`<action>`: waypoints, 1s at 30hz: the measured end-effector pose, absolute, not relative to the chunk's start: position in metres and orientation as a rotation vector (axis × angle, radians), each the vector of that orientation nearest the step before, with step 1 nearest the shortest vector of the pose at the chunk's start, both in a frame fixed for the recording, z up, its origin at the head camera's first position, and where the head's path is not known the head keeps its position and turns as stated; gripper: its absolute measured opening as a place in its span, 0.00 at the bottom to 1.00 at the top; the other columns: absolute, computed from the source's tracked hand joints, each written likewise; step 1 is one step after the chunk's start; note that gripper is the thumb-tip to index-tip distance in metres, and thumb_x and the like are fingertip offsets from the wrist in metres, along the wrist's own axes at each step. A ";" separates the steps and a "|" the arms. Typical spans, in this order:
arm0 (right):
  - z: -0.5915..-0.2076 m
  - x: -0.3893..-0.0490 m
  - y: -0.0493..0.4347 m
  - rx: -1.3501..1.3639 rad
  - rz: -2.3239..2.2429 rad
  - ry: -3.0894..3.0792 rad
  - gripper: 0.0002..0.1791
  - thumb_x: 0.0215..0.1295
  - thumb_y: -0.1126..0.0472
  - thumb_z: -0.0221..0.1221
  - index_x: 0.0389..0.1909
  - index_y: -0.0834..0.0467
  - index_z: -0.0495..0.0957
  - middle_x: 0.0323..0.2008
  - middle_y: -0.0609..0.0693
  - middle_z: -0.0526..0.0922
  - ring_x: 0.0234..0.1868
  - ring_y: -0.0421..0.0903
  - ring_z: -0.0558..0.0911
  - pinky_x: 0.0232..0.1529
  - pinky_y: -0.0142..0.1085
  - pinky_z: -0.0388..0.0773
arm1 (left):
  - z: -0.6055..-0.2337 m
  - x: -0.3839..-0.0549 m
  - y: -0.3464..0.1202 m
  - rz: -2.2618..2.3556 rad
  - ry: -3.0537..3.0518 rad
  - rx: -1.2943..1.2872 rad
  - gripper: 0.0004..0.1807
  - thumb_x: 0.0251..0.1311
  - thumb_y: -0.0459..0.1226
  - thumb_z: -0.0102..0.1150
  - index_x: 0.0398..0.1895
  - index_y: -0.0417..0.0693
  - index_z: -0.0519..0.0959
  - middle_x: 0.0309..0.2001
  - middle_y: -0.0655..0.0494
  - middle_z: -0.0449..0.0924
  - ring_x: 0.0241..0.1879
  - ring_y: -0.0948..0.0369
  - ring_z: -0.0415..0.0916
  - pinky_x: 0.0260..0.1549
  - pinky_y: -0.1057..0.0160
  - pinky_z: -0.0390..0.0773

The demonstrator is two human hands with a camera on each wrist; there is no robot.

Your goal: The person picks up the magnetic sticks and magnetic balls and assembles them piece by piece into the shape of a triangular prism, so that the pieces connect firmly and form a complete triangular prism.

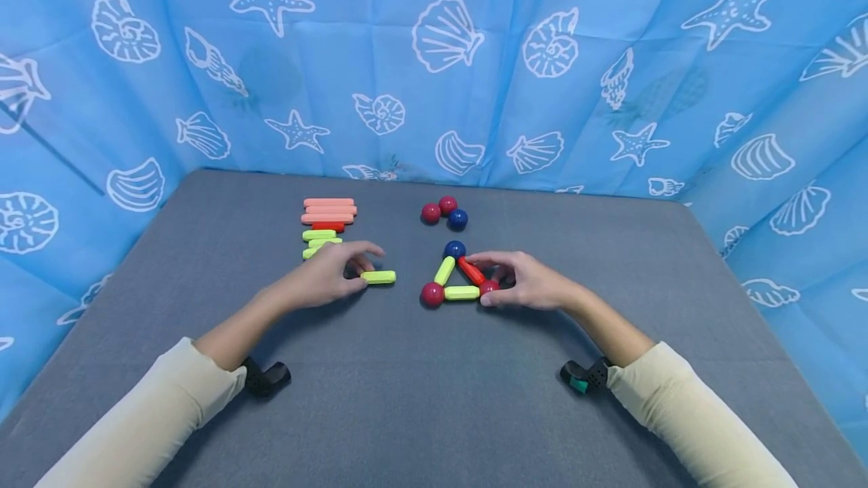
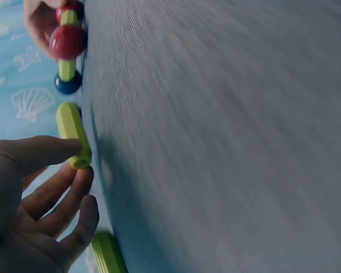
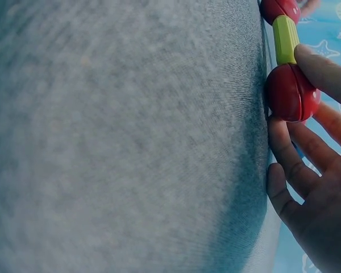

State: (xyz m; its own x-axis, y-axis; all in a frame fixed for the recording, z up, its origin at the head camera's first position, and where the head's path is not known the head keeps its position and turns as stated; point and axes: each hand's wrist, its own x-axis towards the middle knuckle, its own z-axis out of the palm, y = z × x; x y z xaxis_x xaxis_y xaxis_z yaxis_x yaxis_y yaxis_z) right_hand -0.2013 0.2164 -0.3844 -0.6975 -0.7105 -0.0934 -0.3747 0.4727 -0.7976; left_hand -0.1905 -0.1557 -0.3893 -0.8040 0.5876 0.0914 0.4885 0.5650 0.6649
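Observation:
My left hand [image 1: 327,274] pinches one end of a short yellow-green rod [image 1: 380,277] between thumb and fingers; in the left wrist view the rod [image 2: 73,133] tilts slightly, its hollow end towards me. A triangle of rods and balls lies to the right. It has a blue ball [image 1: 455,249] at the top, a red ball [image 1: 432,294] at lower left, two yellow-green rods [image 1: 463,293] and one red rod [image 1: 471,271]. My right hand [image 1: 532,281] grips the lower-right red ball [image 3: 290,94], partly hidden by the fingers in the head view.
Left of centre lie salmon rods [image 1: 328,210], a red rod [image 1: 328,227] and shorter yellow-green rods [image 1: 319,235], partly behind the left hand. Two red balls [image 1: 430,213] and a blue ball [image 1: 458,218] sit behind the triangle. A blue shell-patterned curtain [image 1: 407,59] hangs beyond the grey table [image 1: 434,398].

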 end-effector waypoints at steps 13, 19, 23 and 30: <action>-0.383 -0.201 0.216 -0.892 -1.076 2.341 0.36 0.63 0.58 0.67 0.71 0.58 0.67 0.65 0.57 0.73 0.52 0.51 0.79 0.56 0.50 0.75 | -0.389 -0.209 -0.079 1.466 2.605 0.815 0.25 0.65 0.30 0.61 0.65 0.39 0.73 0.51 0.47 0.80 0.47 0.55 0.77 0.52 0.54 0.79; -0.383 -0.200 0.217 -0.900 -1.093 2.325 0.36 0.62 0.59 0.67 0.71 0.59 0.66 0.65 0.58 0.73 0.54 0.53 0.78 0.57 0.52 0.74 | -0.390 -0.215 -0.059 1.552 2.540 0.751 0.24 0.68 0.31 0.58 0.67 0.42 0.72 0.57 0.46 0.77 0.52 0.53 0.75 0.55 0.54 0.77; -0.384 -0.200 0.217 -0.906 -1.094 2.323 0.36 0.62 0.59 0.67 0.71 0.59 0.66 0.66 0.58 0.72 0.54 0.53 0.78 0.57 0.52 0.74 | -0.391 -0.218 -0.051 1.593 2.517 0.709 0.22 0.69 0.31 0.57 0.66 0.41 0.73 0.58 0.46 0.75 0.55 0.52 0.75 0.56 0.54 0.77; -0.384 -0.200 0.217 -0.910 -1.095 2.328 0.36 0.62 0.59 0.67 0.71 0.59 0.66 0.66 0.58 0.72 0.55 0.53 0.78 0.57 0.52 0.74 | -0.395 -0.224 -0.042 1.687 2.462 0.651 0.20 0.67 0.31 0.59 0.61 0.38 0.75 0.55 0.45 0.78 0.53 0.53 0.77 0.57 0.55 0.76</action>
